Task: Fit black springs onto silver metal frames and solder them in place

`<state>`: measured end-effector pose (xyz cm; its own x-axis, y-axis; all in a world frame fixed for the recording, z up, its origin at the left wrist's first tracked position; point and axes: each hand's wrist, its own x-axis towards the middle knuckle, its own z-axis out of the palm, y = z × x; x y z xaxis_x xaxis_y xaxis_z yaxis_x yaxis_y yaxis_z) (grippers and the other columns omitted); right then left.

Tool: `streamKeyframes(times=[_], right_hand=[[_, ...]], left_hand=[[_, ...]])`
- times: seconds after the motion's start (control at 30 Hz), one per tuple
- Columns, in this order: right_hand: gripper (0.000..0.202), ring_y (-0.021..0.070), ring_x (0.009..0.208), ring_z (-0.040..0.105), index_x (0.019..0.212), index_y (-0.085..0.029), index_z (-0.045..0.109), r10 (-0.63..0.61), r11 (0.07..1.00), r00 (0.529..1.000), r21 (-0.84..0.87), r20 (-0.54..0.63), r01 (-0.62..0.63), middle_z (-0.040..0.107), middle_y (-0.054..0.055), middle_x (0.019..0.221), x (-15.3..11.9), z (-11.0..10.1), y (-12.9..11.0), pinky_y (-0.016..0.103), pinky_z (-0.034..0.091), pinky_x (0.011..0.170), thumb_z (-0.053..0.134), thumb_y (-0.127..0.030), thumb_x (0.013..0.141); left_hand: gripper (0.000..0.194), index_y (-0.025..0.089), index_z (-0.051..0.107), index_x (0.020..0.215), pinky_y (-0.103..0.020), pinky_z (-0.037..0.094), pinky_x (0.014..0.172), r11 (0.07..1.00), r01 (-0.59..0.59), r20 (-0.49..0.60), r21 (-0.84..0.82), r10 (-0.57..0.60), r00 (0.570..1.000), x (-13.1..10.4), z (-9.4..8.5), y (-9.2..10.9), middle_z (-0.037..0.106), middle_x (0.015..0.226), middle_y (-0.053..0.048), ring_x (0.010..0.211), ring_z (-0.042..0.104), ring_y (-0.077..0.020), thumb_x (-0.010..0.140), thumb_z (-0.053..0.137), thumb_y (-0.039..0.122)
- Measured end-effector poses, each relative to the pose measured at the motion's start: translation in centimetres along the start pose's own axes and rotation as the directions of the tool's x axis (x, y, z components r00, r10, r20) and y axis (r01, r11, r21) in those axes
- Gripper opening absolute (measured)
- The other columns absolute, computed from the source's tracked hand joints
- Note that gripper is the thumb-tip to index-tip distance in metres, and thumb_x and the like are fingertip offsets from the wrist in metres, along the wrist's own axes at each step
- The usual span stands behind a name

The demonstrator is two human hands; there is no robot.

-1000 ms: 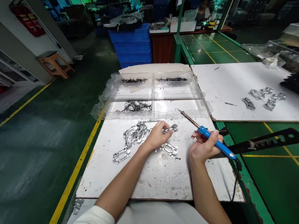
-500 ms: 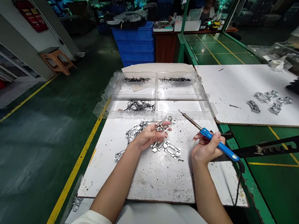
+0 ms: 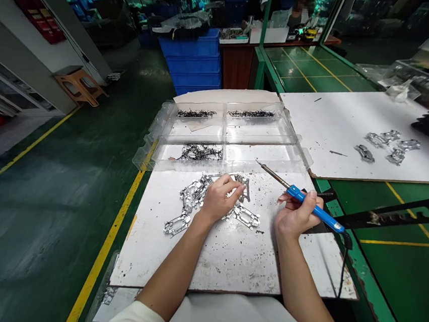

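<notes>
Soldering iron (image 3: pixel 295 191) diagonal, tip (image 3: pixel 257 160) forward-left.

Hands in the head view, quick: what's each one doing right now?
Left hand: fingers curled beside a silvery metal part; grip cannot be told.
Right hand: closed, holding a blue-handled soldering iron.

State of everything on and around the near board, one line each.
Left hand: at silver part, grip unclear
Right hand: closed around soldering iron
Soldering iron: held, tip pointing away from wearer; heat unclear
Silver parts: loose, clustered on white board
Tray: open, three compartments holding black pieces
Blue bins: stacked
</notes>
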<state>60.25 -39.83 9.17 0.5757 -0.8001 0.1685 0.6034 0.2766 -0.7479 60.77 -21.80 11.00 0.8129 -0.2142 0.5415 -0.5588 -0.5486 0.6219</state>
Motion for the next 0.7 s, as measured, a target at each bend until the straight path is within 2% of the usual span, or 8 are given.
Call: streamKeyframes(times=[0.1,0.23,0.37,0.53,0.7], right_hand=[[0.032,0.0137,0.038,0.054,0.078,-0.022,0.046,0.003,1.0,1.0,0.01,0.001,-0.003,0.054,-0.007,0.057,0.0,0.0,0.0,0.026,0.042,0.033,0.067,-0.046,0.085],[0.032,0.0135,0.038,0.054,0.078,-0.022,0.048,-0.021,1.0,1.0,-0.009,0.005,0.021,0.053,-0.008,0.054,0.0,0.1,0.0,0.025,0.041,0.034,0.064,-0.047,0.087],[0.032,0.0133,0.039,0.054,0.078,-0.022,0.047,-0.024,0.999,1.0,-0.021,-0.011,0.024,0.052,-0.008,0.055,0.0,0.2,0.0,0.025,0.041,0.034,0.064,-0.049,0.087],[0.036,0.012,0.04,0.054,0.08,-0.022,0.046,-0.012,0.999,0.999,-0.053,-0.045,0.009,0.052,-0.008,0.06,0.0,0.1,0.0,0.025,0.043,0.035,0.065,-0.052,0.084],[0.037,0.0119,0.04,0.055,0.08,-0.022,0.045,-0.064,0.996,0.996,-0.064,-0.06,0.06,0.052,-0.008,0.06,0.1,0.3,-0.3,0.024,0.043,0.035,0.064,-0.053,0.085]], left_hand=[[0.033,0.018,0.067,0.088,-0.029,0.044,0.064,1.0,0.02,-0.015,-0.024,-0.02,1.0,-0.1,0.1,0.0,0.059,0.083,-0.005,0.072,0.052,-0.0148,0.096,0.053,0.047],[0.027,0.019,0.062,0.09,-0.028,0.041,0.063,0.992,0.123,0.178,0.04,-0.128,0.976,-0.3,0.2,0.9,0.058,0.086,-0.003,0.069,0.049,-0.0138,0.093,0.058,0.045],[0.027,0.02,0.057,0.088,-0.03,0.038,0.065,0.981,0.123,0.337,0.148,-0.167,0.926,-0.5,1.0,2.3,0.059,0.084,-0.002,0.071,0.052,-0.0163,0.092,0.058,0.046],[0.038,0.019,0.059,0.088,-0.038,0.042,0.075,0.949,0.1,0.43,0.299,-0.227,0.874,-0.5,4.0,4.5,0.059,0.092,-0.01,0.088,0.058,-0.0281,0.085,0.063,0.057],[0.037,0.014,0.06,0.108,-0.043,0.045,0.085,0.873,0.086,0.432,0.481,-0.321,0.843,-0.4,7.3,6.0,0.059,0.109,-0.018,0.104,0.058,-0.0346,0.086,0.064,0.045]])
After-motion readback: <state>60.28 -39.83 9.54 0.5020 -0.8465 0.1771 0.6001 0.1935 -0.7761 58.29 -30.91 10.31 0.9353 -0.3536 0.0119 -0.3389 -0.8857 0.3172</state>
